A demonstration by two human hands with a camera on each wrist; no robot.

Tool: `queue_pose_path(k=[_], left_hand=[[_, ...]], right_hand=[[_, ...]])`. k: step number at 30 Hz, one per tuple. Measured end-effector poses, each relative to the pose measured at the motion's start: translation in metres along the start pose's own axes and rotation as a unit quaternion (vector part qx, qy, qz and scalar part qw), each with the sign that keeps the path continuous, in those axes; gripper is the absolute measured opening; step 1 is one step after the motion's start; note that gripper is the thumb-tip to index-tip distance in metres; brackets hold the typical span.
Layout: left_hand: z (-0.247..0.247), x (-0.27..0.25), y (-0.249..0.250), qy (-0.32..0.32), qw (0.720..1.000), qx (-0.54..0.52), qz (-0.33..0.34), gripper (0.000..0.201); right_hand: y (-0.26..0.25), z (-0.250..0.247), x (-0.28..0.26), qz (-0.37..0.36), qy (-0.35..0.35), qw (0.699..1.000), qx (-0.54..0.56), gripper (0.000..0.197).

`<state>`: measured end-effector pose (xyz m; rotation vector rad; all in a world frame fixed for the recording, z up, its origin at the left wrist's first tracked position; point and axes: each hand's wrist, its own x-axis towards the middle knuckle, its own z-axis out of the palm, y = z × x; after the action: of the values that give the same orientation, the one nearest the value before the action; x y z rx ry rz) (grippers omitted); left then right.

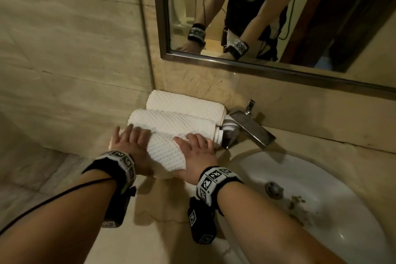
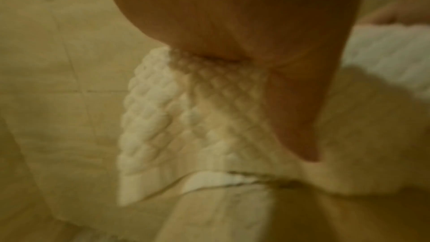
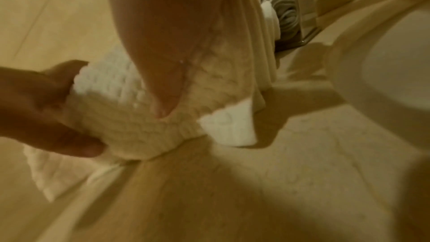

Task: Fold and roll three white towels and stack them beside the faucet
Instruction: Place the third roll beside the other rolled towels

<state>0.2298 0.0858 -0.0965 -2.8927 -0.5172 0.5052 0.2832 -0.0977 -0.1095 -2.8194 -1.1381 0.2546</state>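
Two rolled white waffle towels lie against the back wall left of the faucet (image 1: 250,126): the rear roll (image 1: 184,103) and the second roll (image 1: 171,122) in front of it. The third towel (image 1: 165,152) lies on the counter just before them, partly rolled, its loose end toward me. My left hand (image 1: 130,137) wraps the roll's left end, fingers over the top. My right hand (image 1: 197,146) wraps the right end. The right wrist view shows this towel (image 3: 130,126) with both thumbs on its near side. In the blurred left wrist view my thumb lies on the towel (image 2: 163,126).
A white sink basin (image 1: 242,156) with a drain sits right of the towels, below the faucet spout. A framed mirror (image 1: 162,28) hangs on the back wall. The beige stone counter (image 1: 162,210) extends toward me; a tiled wall closes the left side.
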Motion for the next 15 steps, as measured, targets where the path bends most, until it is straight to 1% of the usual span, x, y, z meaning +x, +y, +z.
queue_pose_path(k=[2, 3, 4, 5, 7, 8, 9, 10, 11, 13, 15], left_hand=[[-0.004, -0.003, 0.019, 0.014, 0.998, -0.026, 0.063, 0.119], [-0.008, -0.006, 0.031, 0.030, 0.994, -0.025, 0.102, 0.115], [-0.010, -0.007, 0.040, 0.046, 0.989, -0.021, 0.137, 0.111], [-0.012, -0.008, 0.047, 0.059, 0.985, -0.017, 0.160, 0.108], [-0.016, -0.008, 0.055, 0.081, 0.980, -0.014, 0.180, 0.104], [-0.018, -0.008, 0.057, 0.087, 0.979, -0.011, 0.182, 0.104], [-0.019, -0.008, 0.058, 0.084, 0.980, -0.003, 0.182, 0.106], [-0.019, -0.007, 0.057, 0.077, 0.980, 0.008, 0.181, 0.108], [-0.019, -0.006, 0.056, 0.069, 0.982, 0.018, 0.178, 0.110], [-0.018, -0.003, 0.053, 0.057, 0.983, 0.027, 0.171, 0.115], [-0.013, 0.003, 0.050, 0.056, 0.984, 0.016, 0.169, 0.119]], right_hand=[[0.001, -0.001, -0.009, 0.032, -0.013, 0.998, 0.059, 0.089], [0.003, -0.001, -0.013, 0.063, -0.008, 0.992, 0.106, 0.088], [0.005, 0.000, -0.017, 0.106, 0.004, 0.980, 0.168, 0.086], [0.010, 0.000, -0.019, 0.160, 0.023, 0.958, 0.236, 0.083], [0.022, -0.001, -0.019, 0.275, 0.060, 0.895, 0.347, 0.078], [0.029, -0.002, -0.016, 0.314, 0.057, 0.862, 0.394, 0.076], [0.035, -0.004, -0.013, 0.336, 0.042, 0.833, 0.438, 0.073], [0.040, -0.006, -0.009, 0.344, 0.025, 0.812, 0.470, 0.070], [0.044, -0.006, -0.004, 0.344, 0.015, 0.806, 0.482, 0.066], [0.046, -0.006, 0.003, 0.341, 0.009, 0.815, 0.468, 0.055], [0.045, -0.005, 0.009, 0.341, -0.008, 0.825, 0.451, 0.051]])
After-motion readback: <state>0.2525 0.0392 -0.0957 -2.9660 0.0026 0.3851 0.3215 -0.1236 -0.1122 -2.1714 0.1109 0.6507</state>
